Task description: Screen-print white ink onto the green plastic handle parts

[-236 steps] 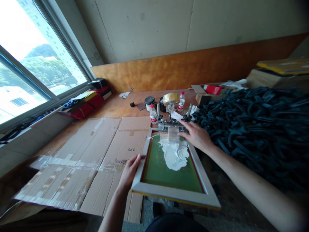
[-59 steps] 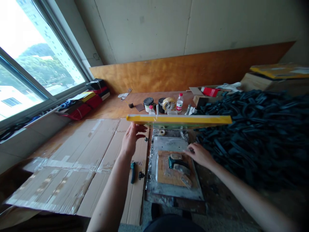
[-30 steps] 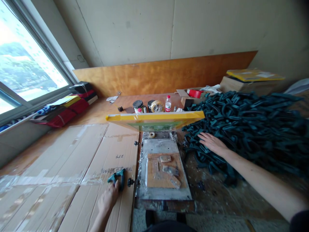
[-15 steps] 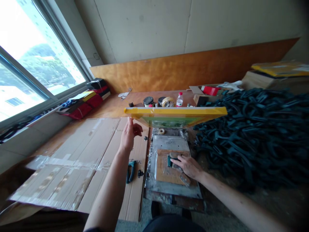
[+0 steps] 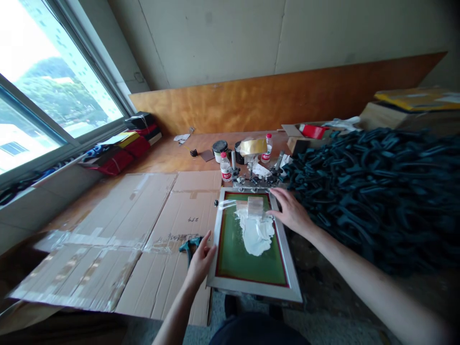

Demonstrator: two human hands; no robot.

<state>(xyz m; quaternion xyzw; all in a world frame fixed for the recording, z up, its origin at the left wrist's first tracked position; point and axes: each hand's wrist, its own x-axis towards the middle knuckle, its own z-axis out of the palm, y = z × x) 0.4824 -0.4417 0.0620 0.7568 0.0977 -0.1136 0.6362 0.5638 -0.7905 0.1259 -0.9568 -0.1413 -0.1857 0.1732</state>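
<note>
A silkscreen frame (image 5: 293,282) with green mesh lies flat on the stand before me. White ink (image 5: 256,237) is spread over the upper middle of its mesh. At the top of the ink sits a pale squeegee (image 5: 255,207). My right hand (image 5: 293,213) is open over the frame's upper right edge, fingers spread, fingertips just right of the squeegee. My left hand (image 5: 201,261) is at the frame's left edge, index finger stretched out and thumb against the edge. Beside it a dark green curved plastic part (image 5: 190,244) lies on the cardboard, partly hidden by that hand.
Flattened cardboard (image 5: 118,230) covers the table's left. A big heap of dark green plastic parts (image 5: 377,201) fills the right. Hinge clamps (image 5: 253,181), a bottle (image 5: 225,167), another bottle (image 5: 266,149), a tin (image 5: 220,149) and a tape roll (image 5: 253,146) stand behind the frame.
The silkscreen frame has swung down from its raised position and now covers the plate. My left hand has come down and nearer; my right hand has left the green part and moved up and away.
</note>
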